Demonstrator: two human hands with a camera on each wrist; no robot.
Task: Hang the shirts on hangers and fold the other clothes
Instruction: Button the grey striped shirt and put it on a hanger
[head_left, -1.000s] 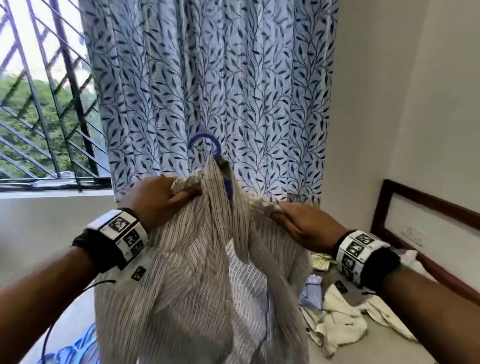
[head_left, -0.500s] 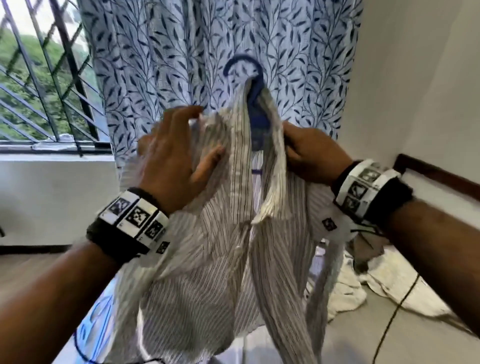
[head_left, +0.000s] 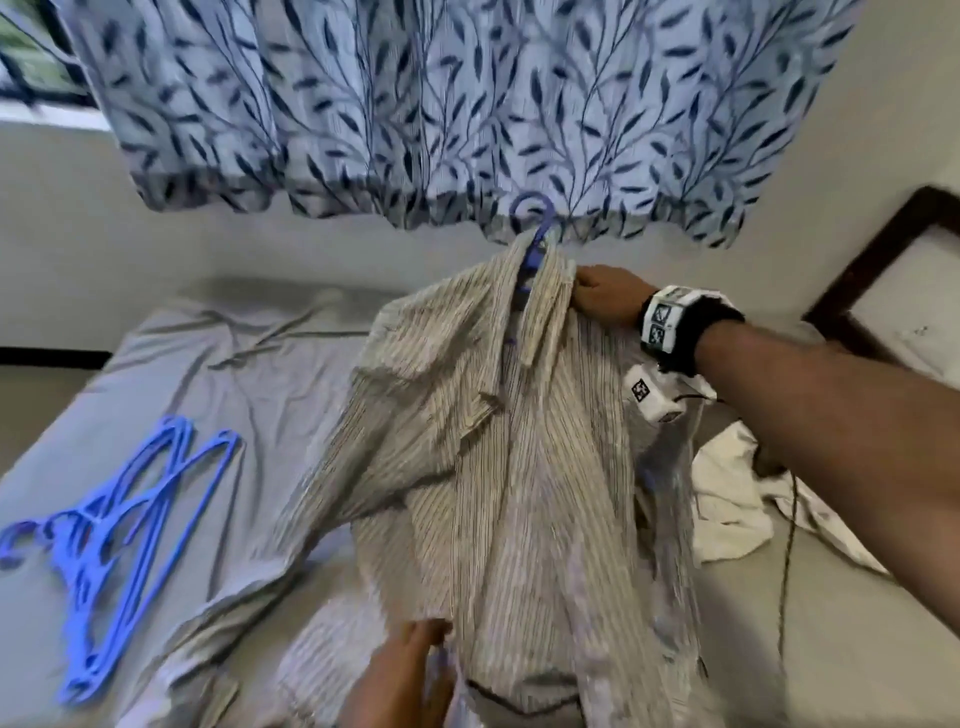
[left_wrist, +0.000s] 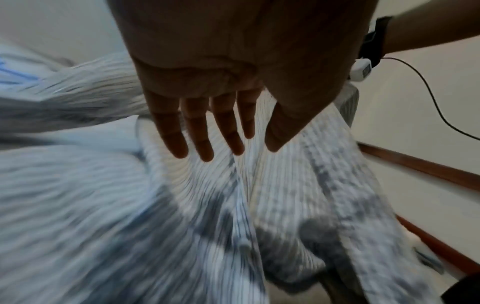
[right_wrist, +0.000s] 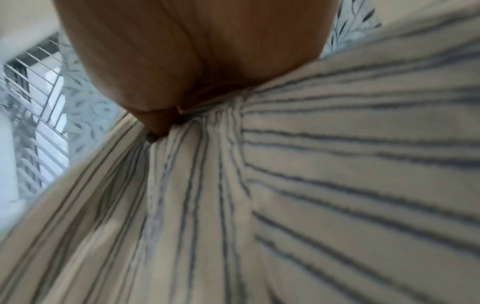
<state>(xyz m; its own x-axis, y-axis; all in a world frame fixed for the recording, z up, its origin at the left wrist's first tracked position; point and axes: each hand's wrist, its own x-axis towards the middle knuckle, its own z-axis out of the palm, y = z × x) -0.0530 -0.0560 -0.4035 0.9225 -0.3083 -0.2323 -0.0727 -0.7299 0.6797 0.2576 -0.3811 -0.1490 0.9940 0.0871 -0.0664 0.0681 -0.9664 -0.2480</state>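
A cream shirt with thin dark stripes (head_left: 498, 467) hangs on a blue plastic hanger (head_left: 532, 234) above the bed. My right hand (head_left: 597, 299) grips the shirt's shoulder just right of the collar; in the right wrist view its fingers (right_wrist: 155, 127) dig into the striped cloth (right_wrist: 311, 185). My left hand (head_left: 415, 654) is low at the shirt's front edge. In the left wrist view it is spread flat, fingers (left_wrist: 205, 131) straight against the shirt (left_wrist: 285, 195). The hanger's arms are hidden inside the shirt.
Several spare blue hangers (head_left: 119, 530) lie at the left of the grey bed sheet (head_left: 249, 395). White clothes (head_left: 727, 504) lie crumpled at the right under my forearm. A leaf-patterned curtain (head_left: 415, 104) hangs behind; a dark wooden headboard (head_left: 883, 249) stands at the right.
My left hand has let go of the left shoulder and dropped to the shirt's lower front. The shirt has been lowered over the bed, and the head view tipped down.
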